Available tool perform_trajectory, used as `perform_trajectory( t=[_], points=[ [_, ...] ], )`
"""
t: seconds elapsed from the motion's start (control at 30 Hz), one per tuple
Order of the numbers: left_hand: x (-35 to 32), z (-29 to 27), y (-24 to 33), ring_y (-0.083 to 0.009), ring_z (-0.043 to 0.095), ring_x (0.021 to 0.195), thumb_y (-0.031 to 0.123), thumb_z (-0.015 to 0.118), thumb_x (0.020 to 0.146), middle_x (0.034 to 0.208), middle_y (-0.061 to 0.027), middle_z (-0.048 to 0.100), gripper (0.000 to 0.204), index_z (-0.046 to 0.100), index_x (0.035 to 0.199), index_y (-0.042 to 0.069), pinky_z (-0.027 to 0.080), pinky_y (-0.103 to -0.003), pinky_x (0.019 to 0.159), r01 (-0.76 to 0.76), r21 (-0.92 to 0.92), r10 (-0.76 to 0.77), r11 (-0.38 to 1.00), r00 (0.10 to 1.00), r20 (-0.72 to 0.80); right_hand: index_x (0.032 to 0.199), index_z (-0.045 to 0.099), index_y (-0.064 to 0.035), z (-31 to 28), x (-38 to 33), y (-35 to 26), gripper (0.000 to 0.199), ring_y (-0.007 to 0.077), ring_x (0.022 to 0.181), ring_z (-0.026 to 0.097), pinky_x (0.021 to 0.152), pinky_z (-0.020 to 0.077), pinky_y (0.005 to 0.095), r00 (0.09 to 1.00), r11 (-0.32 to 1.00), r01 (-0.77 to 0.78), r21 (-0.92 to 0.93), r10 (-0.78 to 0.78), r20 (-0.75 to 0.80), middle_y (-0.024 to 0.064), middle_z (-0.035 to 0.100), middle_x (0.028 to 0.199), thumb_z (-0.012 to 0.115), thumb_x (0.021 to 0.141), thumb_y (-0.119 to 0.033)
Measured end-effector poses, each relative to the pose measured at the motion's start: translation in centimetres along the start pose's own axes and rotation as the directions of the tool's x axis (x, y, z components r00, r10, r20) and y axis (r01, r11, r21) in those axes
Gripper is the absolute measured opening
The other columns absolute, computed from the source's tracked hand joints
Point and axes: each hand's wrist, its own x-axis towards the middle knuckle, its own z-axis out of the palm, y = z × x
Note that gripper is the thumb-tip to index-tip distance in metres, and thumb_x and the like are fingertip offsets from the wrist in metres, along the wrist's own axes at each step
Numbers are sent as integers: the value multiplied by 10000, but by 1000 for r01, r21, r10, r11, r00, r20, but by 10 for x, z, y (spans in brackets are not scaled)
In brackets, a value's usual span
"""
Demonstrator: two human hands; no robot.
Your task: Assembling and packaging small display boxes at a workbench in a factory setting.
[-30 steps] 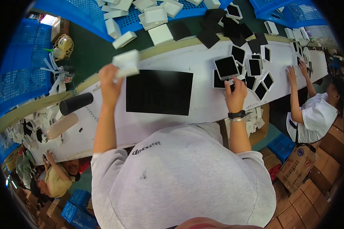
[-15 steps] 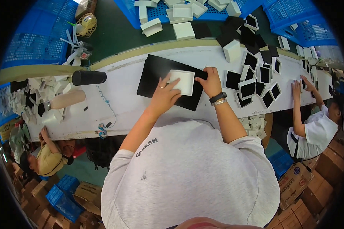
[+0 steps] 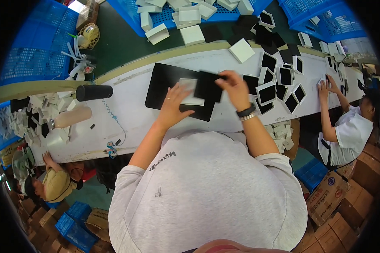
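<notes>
A shallow white box tray (image 3: 191,101) lies on a large black board (image 3: 160,86) in front of me. My left hand (image 3: 175,103) rests over the tray's left part, fingers stretched and thumb apart. In my right hand (image 3: 235,89), a black square sheet (image 3: 209,86) is pinched at its right edge between thumb and fingers. The sheet is over the tray's right half and hides it. Motion blurs my right fingers a little.
Several white boxes with black faces (image 3: 286,76) lie to the right. A white box (image 3: 241,50) sits at the table's back edge. Blue crates (image 3: 133,17) stand behind. At left are a black cylinder (image 3: 94,92) and a bottle (image 3: 74,117). Co-workers sit on both sides.
My right hand has brought the black square sheet leftward over the tray. My left fingers have shifted on the tray. The white box at the back edge has changed its tilt.
</notes>
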Motion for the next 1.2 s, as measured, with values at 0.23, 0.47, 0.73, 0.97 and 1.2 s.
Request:
perform_trajectory(
  t=[0.23,0.47,0.73,0.97,1.2],
  points=[
    [9,-1,-17,-347,343,1327,246,888,541,1427,-169,374,1143,237,1462,65,258,-446,1083,158,-105,-163,982,986,-32,976,651,-56,70,-9,20,212,279,805,576,728,473,362,941,895,321,-309,-339,-4,117,606,947,711,784,-125],
    [5,6,-13,-331,359,1317,347,851,605,1450,-154,362,1010,337,1440,105,262,-450,1075,109,-145,-128,983,983,-128,979,658,-56,78,-13,19,215,309,924,541,802,439,400,936,794,207,-572,-330,-119,82,607,955,694,791,-154],
    [2,16,-18,-320,393,1291,262,714,791,1463,-139,358,558,542,1317,193,287,-439,1063,111,16,-108,994,985,-135,1100,653,-66,53,-63,3,338,297,1217,456,973,370,454,873,436,437,-786,-415,256,37,588,1231,667,816,-248],
    [15,7,-10,-322,444,1249,169,683,805,1433,-123,405,410,613,1208,154,352,-421,1029,197,-61,-203,979,972,-121,1007,652,-93,45,-64,10,236,240,1109,511,977,395,430,822,431,561,-707,-392,413,29,597,1109,677,785,-173],
    [58,-24,-72,-218,575,1087,111,680,819,1178,-77,619,325,622,1137,81,459,-326,885,417,-620,-658,665,719,-222,979,631,-50,1,-40,8,167,296,976,571,860,474,394,875,604,482,-635,-367,315,104,614,1076,582,820,-73]
  ],
)
